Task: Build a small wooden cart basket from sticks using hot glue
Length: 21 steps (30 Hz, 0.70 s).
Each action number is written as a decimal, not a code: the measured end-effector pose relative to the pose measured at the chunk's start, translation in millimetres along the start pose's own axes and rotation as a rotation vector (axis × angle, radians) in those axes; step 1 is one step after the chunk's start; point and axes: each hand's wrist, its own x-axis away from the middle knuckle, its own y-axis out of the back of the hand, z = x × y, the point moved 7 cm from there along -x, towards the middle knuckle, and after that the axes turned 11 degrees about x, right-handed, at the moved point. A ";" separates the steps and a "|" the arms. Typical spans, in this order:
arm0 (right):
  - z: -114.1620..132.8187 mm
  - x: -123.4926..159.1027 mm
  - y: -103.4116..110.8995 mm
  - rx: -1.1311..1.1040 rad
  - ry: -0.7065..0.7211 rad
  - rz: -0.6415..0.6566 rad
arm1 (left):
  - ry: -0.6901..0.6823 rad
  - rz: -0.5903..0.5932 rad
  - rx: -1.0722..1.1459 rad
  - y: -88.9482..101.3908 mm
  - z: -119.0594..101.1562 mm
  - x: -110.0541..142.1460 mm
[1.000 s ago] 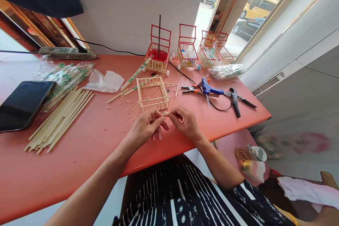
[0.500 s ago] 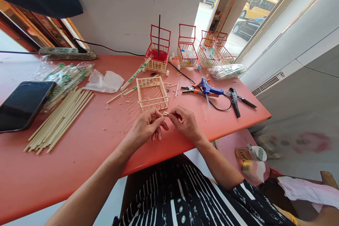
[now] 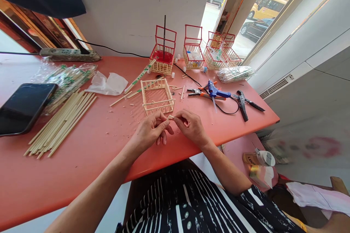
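Observation:
My left hand (image 3: 153,127) and my right hand (image 3: 191,127) meet at the front of the table, fingertips pinched together. Between them sits a small pale piece of wooden stick (image 3: 171,117); most of it is covered by the fingers, so I cannot tell its full shape. Both hands are closed on this piece. Just beyond them stands a small open frame of wooden sticks (image 3: 158,108), with short uprights between its rails. Small stick offcuts (image 3: 182,92) and crumbs lie around the frame.
Several red-trimmed stick baskets (image 3: 193,58) line the back wall. A blue glue gun (image 3: 217,91), orange-handled pliers (image 3: 201,94) and black cutters (image 3: 242,105) lie right. On the left are bundled chopsticks (image 3: 62,123), a phone (image 3: 24,107) and plastic wrappers (image 3: 71,74). The orange table (image 3: 95,174) ends near my body.

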 end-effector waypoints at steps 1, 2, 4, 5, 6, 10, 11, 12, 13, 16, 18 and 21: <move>-0.7 0.0 -0.4 0.007 -0.006 0.005 | -0.001 -0.001 0.001 0.0 0.2 -0.2; -1.5 0.0 -0.9 0.014 -0.012 0.010 | -0.002 0.000 0.003 -0.1 0.4 -0.3; -2.4 -0.1 -1.3 0.021 -0.017 0.016 | -0.003 0.003 0.005 -0.3 0.6 -0.7; -2.3 -0.2 -1.2 0.019 -0.014 0.015 | -0.003 0.005 0.004 -0.3 0.7 -0.9; -1.9 -0.2 -1.0 0.014 -0.007 0.011 | -0.002 0.006 0.003 -0.3 0.8 -1.0; -1.3 0.1 -0.7 0.006 0.002 0.007 | -0.001 0.007 0.003 0.5 1.4 -1.3; -1.4 0.2 -0.9 0.007 -0.002 0.010 | -0.001 0.009 0.004 0.6 1.7 -1.4; -1.5 0.2 -1.1 0.006 -0.004 0.012 | 0.000 0.011 0.004 0.7 2.0 -1.4; -1.3 0.2 -1.1 0.003 -0.004 0.012 | 0.001 0.013 0.004 0.7 2.3 -1.4; -0.1 -0.3 -0.4 -0.014 0.006 0.005 | -0.001 0.012 0.003 0.9 2.7 -1.4; 0.0 -0.4 -0.4 -0.015 0.005 0.006 | -0.005 0.007 0.004 1.2 2.4 -1.4; -1.0 -0.3 -0.9 0.000 -0.004 0.015 | -0.007 0.006 -0.001 1.3 1.8 -1.2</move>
